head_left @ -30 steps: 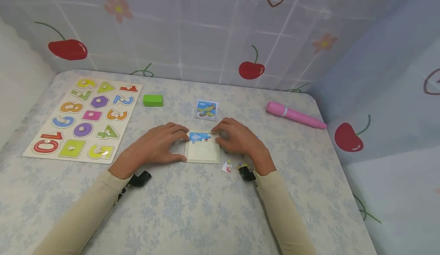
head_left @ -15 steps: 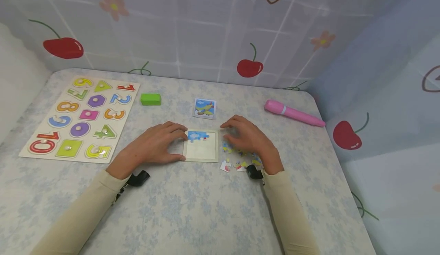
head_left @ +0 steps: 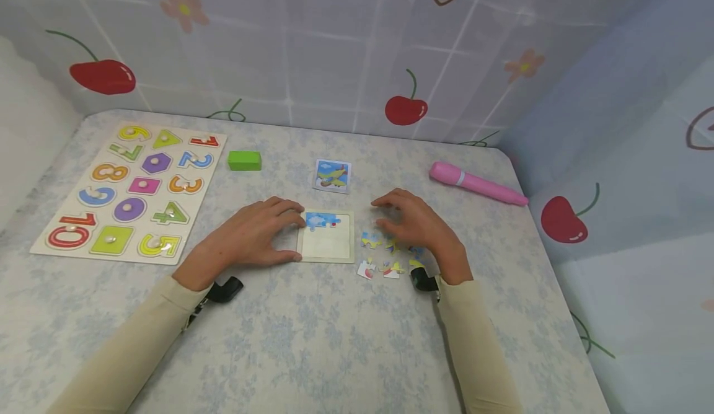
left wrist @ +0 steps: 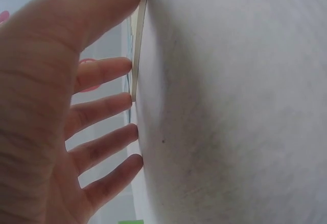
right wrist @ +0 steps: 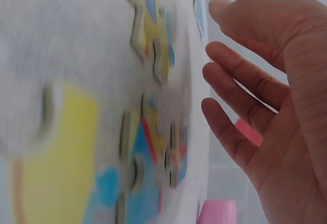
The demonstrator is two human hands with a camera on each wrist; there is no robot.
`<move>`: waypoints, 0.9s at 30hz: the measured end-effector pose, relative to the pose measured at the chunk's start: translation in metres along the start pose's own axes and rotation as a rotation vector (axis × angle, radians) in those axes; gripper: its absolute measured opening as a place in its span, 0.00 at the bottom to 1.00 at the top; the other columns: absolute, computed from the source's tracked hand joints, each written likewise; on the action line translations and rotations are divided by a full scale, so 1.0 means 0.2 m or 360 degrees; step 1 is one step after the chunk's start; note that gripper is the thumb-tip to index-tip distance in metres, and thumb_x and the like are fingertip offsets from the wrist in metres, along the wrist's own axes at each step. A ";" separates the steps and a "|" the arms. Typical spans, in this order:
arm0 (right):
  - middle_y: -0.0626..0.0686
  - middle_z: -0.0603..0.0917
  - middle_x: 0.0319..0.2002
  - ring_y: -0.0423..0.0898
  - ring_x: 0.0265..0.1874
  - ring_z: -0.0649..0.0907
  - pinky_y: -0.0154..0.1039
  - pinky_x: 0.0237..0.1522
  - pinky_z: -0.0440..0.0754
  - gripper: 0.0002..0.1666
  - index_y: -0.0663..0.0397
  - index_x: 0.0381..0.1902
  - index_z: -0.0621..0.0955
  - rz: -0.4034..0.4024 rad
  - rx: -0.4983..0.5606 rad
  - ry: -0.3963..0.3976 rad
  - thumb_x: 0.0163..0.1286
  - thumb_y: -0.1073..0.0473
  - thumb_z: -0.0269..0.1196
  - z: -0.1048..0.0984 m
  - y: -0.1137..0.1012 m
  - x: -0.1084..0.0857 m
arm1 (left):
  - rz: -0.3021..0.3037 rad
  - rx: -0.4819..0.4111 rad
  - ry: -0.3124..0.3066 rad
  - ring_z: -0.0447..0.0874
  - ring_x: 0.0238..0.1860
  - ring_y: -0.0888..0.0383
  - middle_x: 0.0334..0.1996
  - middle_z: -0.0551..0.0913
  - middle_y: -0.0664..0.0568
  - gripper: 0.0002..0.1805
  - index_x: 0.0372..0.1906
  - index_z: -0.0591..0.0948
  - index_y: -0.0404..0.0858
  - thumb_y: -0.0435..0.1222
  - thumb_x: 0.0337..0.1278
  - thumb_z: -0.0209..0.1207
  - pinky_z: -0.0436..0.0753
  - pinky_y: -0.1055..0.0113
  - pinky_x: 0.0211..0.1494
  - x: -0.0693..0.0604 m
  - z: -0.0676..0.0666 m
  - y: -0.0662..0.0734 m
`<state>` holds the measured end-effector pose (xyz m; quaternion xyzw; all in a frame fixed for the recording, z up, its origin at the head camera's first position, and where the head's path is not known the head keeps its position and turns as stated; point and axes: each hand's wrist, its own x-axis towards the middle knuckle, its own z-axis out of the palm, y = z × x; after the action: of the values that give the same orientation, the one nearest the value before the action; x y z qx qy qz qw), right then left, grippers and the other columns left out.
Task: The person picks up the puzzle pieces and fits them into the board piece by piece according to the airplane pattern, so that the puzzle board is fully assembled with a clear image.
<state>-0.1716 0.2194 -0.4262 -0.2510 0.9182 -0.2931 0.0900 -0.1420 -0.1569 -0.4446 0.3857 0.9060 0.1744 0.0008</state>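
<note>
A small pale puzzle tray [head_left: 328,246] lies on the table, with joined blue sky pieces [head_left: 320,220] in its upper left. My left hand [head_left: 253,234] touches the tray's left side; in the left wrist view its thumb [left wrist: 110,9] meets the edge and the other fingers stretch out fairly straight. Just right of the tray, my right hand [head_left: 409,219] hovers with relaxed fingers [right wrist: 245,73] and nothing between them. Beneath and beside it lie several loose jigsaw pieces [head_left: 370,239], some partly covered by the hand and wrist camera.
Behind the tray lies an airplane picture card [head_left: 332,176]. A green block [head_left: 245,161] and a number-and-shape peg board [head_left: 134,191] are on the left. At the back right rests a pink pen-shaped object [head_left: 480,184]. Curtains hang behind and right of the table.
My right hand has drawn back rightward from the tray's upper right to above the loose pieces, uncovering more of them. The left hand stays at the tray's left edge.
</note>
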 end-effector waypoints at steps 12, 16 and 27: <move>0.55 0.86 0.58 0.54 0.58 0.84 0.54 0.66 0.81 0.22 0.57 0.64 0.85 0.0065 0.0054 0.0040 0.74 0.62 0.72 -0.07 0.11 -0.07 | -0.0006 0.0005 -0.0014 0.78 0.67 0.48 0.70 0.79 0.50 0.34 0.61 0.85 0.48 0.63 0.56 0.76 0.83 0.47 0.59 0.00 0.00 0.00; 0.56 0.86 0.58 0.56 0.58 0.84 0.56 0.66 0.80 0.21 0.58 0.63 0.85 0.0095 0.0038 0.0045 0.74 0.63 0.71 -0.09 0.13 -0.09 | -0.0018 0.0002 -0.0028 0.78 0.67 0.48 0.70 0.79 0.51 0.34 0.61 0.85 0.48 0.63 0.56 0.75 0.83 0.48 0.60 0.00 0.00 0.00; 0.56 0.86 0.59 0.56 0.59 0.84 0.57 0.68 0.79 0.22 0.58 0.62 0.85 0.0176 0.0052 0.0051 0.72 0.62 0.73 -0.13 0.19 -0.15 | -0.0008 0.0024 -0.0014 0.78 0.67 0.48 0.70 0.79 0.50 0.37 0.65 0.84 0.47 0.63 0.57 0.75 0.83 0.47 0.59 0.00 0.00 0.00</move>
<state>-0.1700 0.2735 -0.4266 -0.1937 0.9271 -0.3065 0.0954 -0.1417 -0.1564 -0.4440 0.3842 0.9082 0.1658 0.0023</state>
